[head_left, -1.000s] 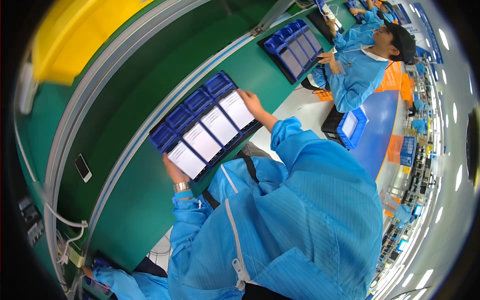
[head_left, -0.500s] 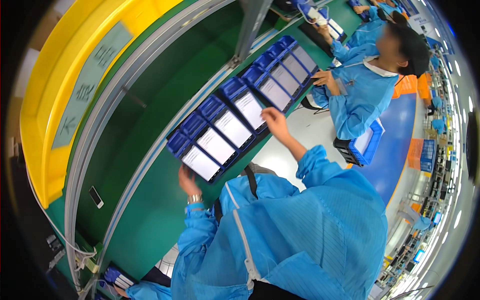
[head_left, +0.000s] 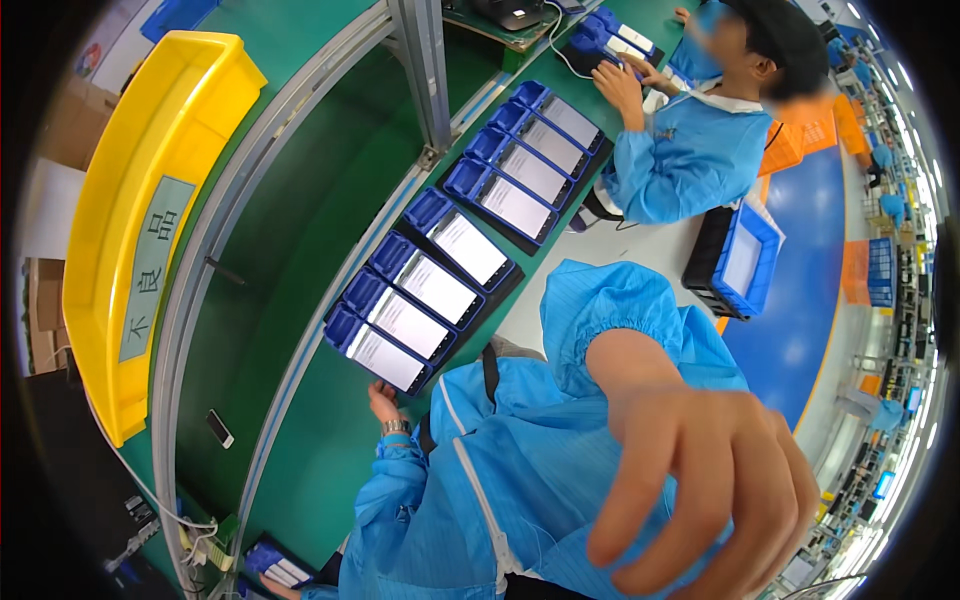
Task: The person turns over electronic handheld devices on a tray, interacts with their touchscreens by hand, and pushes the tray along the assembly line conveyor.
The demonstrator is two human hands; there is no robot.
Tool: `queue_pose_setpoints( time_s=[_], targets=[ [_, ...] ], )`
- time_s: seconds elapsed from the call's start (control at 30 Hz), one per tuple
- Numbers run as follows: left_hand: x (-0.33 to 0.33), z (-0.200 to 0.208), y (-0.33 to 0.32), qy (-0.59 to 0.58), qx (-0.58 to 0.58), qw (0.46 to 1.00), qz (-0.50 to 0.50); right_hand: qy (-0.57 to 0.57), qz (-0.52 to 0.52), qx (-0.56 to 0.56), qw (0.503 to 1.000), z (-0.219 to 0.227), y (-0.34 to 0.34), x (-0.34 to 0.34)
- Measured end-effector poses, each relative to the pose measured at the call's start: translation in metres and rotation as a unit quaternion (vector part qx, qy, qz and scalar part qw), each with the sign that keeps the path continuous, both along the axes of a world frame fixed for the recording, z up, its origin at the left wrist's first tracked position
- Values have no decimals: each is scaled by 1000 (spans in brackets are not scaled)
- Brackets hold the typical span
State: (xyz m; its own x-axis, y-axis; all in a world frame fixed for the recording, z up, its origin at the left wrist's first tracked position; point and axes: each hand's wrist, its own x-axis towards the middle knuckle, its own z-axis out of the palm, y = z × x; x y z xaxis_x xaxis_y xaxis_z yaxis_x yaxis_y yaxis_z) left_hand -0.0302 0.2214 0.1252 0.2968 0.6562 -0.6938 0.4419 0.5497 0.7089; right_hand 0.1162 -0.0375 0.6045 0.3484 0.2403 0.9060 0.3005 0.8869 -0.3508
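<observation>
My right hand (head_left: 705,480) is raised close to the camera, over my lap, with its fingers spread and nothing in them. At the near left end of a row of devices is my left hand (head_left: 383,402), its fingertips by the corner of a black tray (head_left: 478,318); the fingers look apart, partly hidden by the tray edge. Several blue-cased handheld devices (head_left: 383,360) with lit white screens lie side by side on that tray. Beyond a small gap, 3 similar devices (head_left: 515,205) lie on a second dark tray.
Green bench (head_left: 300,460) with a metal rail (head_left: 430,90) behind the devices. A yellow bin (head_left: 120,250) stands far left; a phone (head_left: 220,428) lies nearby. A co-worker (head_left: 690,150) in blue works at the upper right, beside a blue crate (head_left: 745,265). Another person's hand (head_left: 280,588) shows lower left.
My right hand has left the devices and come up toward the camera. My left hand stays by the tray corner. The view has shifted, and the co-worker's hands have come together at other devices.
</observation>
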Motion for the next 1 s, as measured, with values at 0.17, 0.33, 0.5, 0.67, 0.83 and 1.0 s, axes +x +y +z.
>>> queue_pose_setpoints(
  time_s=[0.17,0.33,0.5,0.67,0.83,1.0],
  targets=[
    [1,11,-2,1,2,1000,-18,100,-70,-9,992,4,-1,-20],
    [-3,12,7,0,-18,1000,-21,94,-67,86,990,-3,21,-25],
    [-21,6,13,-56,-76,995,-21,-22,30,-19,999,-60,47,26],
    [-27,18,15,-76,-97,992,-19,64,-366,-491,788,-213,80,129],
    [-41,32,6,-73,-68,995,12,-127,-530,-592,594,-354,106,185],
    [-61,34,3,-88,-25,995,42,-151,-557,-665,475,-385,117,197]
  ],
)
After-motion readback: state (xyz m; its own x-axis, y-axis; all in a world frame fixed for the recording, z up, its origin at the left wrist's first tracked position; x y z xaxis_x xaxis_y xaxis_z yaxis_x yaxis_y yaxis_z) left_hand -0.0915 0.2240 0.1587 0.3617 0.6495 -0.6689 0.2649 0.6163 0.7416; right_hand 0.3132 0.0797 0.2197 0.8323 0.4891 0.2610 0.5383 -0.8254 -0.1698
